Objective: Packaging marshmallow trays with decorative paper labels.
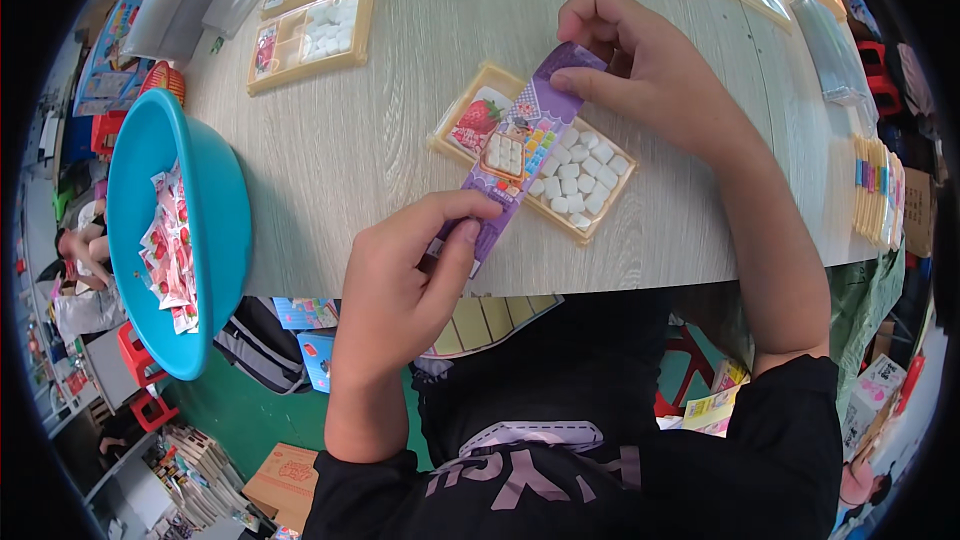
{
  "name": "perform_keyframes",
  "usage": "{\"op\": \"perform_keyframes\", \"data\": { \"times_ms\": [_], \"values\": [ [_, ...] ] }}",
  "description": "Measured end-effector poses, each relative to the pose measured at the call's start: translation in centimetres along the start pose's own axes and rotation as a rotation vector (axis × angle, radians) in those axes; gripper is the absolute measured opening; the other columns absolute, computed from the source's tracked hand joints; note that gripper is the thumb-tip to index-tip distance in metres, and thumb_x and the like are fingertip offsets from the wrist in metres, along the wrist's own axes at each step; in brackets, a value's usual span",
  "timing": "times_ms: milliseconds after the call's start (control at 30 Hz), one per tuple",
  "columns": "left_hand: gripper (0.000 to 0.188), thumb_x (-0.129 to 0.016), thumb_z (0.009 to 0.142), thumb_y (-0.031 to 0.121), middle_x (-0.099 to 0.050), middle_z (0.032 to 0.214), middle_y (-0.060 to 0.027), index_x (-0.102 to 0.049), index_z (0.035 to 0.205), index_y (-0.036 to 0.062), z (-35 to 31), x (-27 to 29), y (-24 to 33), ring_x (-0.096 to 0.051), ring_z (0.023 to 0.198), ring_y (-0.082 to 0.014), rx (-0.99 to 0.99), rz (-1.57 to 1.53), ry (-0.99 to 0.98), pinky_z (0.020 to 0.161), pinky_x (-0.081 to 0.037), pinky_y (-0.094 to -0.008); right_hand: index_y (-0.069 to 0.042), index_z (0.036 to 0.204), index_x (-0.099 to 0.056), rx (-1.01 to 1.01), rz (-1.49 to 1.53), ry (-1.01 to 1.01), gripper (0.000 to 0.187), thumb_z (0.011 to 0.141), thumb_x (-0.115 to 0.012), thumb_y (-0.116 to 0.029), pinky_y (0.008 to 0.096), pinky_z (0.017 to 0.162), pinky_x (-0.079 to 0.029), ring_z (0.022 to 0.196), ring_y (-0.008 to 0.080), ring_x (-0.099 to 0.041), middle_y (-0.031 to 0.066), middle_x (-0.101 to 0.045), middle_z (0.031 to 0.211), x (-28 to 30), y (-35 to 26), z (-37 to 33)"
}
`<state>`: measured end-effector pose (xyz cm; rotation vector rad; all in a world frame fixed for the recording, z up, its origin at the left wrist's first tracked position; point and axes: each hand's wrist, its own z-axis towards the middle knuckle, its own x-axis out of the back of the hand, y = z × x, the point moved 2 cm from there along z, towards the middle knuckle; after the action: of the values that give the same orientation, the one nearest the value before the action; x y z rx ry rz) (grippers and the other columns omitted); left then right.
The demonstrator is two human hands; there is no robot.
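A long purple printed card sleeve (512, 162) is held slantwise between my two hands. My left hand (410, 265) pinches its near lower end between thumb and fingers. At the far upper end, my right hand (640, 75) grips it with the thumb on top and the fingers curled behind. Beneath the sleeve a cream plastic tray (612, 204) rests on the table. White pillow-shaped pieces (592, 168) fill its right part, and a packet with a strawberry picture (478, 122) lies in its left part. The sleeve hides the middle of the tray.
A turquoise basin (228, 210) of small pink-and-white packets stands at the table's left edge. Several similar filled trays (305, 68) line the far side. Clear plastic sleeves (172, 12) lie far left; a row of thin cream pieces (876, 190) stands at the right edge.
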<state>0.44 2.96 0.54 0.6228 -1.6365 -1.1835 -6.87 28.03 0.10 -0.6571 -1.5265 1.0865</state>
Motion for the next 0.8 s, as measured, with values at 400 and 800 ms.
{"op": "perform_keyframes", "data": {
  "times_ms": [400,800],
  "values": [
    [0.014,-0.06,0.094,-0.002,-0.061,0.077,-0.0028,-0.055,0.106,0.0018,0.6,-0.7,-0.9,-0.048,0.063,-0.0023,0.054,-0.185,0.025,0.052,-0.036,-0.0211,-0.008,0.104,-0.057,-0.003,-0.001,0.139,0.023,0.088,-0.072,-0.006,0.0208,0.079,-0.047,0.087,0.0045,-0.056,-0.0045,-0.058,0.095,1.2,0.4,0.2],
    [0.016,-0.059,0.095,-0.002,-0.052,0.075,0.0042,-0.044,0.094,0.0052,1.2,-1.0,-1.2,-0.039,0.066,-0.0006,0.157,-0.308,0.032,0.056,-0.031,-0.0196,-0.007,0.103,-0.057,-0.019,0.005,0.136,0.019,0.089,-0.07,-0.007,0.0226,0.083,-0.048,0.089,0.0062,-0.058,-0.002,-0.061,0.096,1.3,0.1,0.0]
  ]
}}
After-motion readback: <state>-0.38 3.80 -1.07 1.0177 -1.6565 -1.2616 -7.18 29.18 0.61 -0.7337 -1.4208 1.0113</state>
